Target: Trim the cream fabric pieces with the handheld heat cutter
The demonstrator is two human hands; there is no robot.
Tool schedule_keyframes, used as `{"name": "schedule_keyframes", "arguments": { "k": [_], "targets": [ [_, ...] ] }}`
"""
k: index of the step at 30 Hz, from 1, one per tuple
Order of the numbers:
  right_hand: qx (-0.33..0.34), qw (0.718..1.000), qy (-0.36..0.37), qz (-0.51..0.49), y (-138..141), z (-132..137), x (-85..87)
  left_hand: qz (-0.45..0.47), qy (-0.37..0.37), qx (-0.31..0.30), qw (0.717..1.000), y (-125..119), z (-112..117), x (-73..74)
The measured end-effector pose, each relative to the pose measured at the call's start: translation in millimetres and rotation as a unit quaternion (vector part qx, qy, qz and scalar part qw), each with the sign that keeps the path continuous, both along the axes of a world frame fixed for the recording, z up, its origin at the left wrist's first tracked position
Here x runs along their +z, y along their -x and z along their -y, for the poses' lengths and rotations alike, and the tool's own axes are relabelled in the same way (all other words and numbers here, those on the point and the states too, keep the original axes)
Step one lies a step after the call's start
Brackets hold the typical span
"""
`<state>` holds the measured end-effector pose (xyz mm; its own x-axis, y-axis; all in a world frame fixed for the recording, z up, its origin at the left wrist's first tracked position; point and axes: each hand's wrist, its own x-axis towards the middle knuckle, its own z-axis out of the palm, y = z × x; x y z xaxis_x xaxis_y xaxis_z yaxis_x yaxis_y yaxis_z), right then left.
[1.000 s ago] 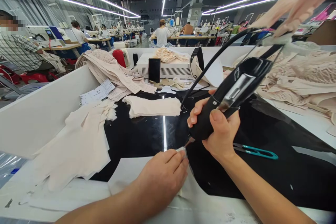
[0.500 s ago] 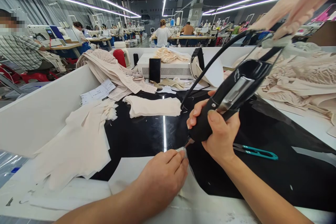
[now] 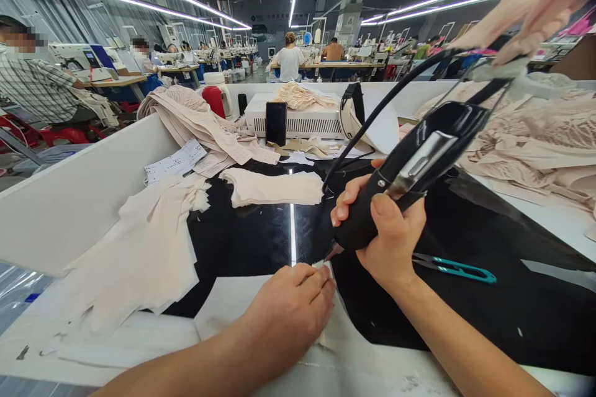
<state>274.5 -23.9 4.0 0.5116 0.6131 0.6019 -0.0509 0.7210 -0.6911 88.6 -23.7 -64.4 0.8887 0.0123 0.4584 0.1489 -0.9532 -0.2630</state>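
My right hand (image 3: pixel 384 232) is wrapped round the black handle of a corded cutting tool (image 3: pixel 419 161), its metal tip (image 3: pixel 333 253) down at the edge of a pale fabric piece (image 3: pixel 233 304) on the black table top (image 3: pixel 261 236). My left hand (image 3: pixel 291 313) lies on that piece just beside the tip, fingers curled and pressed down on the cloth. The tool's black cord (image 3: pixel 386 99) arcs up to the right.
Teal thread snips (image 3: pixel 459 268) lie right of my right hand. Cut beige pieces are stacked at left (image 3: pixel 139 254) and centre (image 3: pixel 274 188). A white box (image 3: pixel 298 121), a phone (image 3: pixel 276 123) and lace garments (image 3: pixel 535 130) sit behind. Another person's gloved hand (image 3: pixel 526 9) reaches in top right.
Almost nothing differs; my hands and the tool stay at the same spot, with only a slight shift of the view.
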Motion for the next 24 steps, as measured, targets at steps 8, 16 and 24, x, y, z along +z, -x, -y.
{"name": "schedule_keyframes", "arguments": {
  "k": [8, 16, 24],
  "targets": [
    [0.023, 1.0, -0.006, -0.005, 5.4, -0.6, 0.7, 0.009, 0.003, 0.009, 1.0, -1.9, 1.8, 2.0],
    [0.02, 1.0, -0.006, -0.003, 5.0, -0.6, -1.4, 0.017, -0.005, 0.009, 1.0, -1.4, 1.4, -0.1],
    [-0.001, 1.0, 0.009, 0.024, -1.1, 0.1, 3.2, -0.025, 0.024, -0.004, 0.999, -2.0, -4.3, 2.8]
  ]
}}
